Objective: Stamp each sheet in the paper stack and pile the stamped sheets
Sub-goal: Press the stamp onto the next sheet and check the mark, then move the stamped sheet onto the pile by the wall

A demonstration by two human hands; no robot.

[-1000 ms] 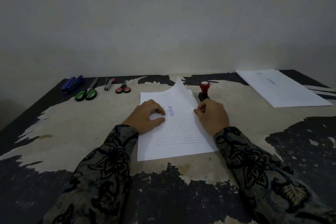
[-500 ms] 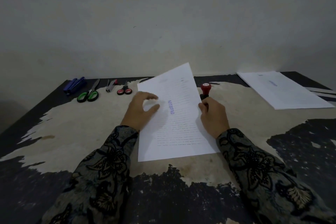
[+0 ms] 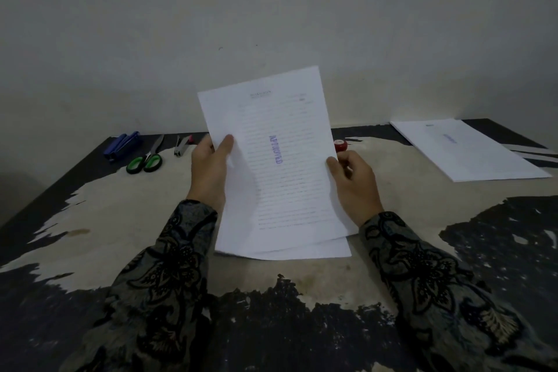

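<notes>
Your left hand (image 3: pixel 210 169) pinches the raised sheet (image 3: pixel 271 160); your right hand (image 3: pixel 354 183) grips its edge, hiding most of the stamp (image 3: pixel 340 145). The sheet covers the stack (image 3: pixel 332 251).

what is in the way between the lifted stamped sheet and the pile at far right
Nothing visible: the bare worn tabletop lies between the white stamped sheet and the white stamped-sheet pile. The red-topped stamp sits in the right hand.
</notes>
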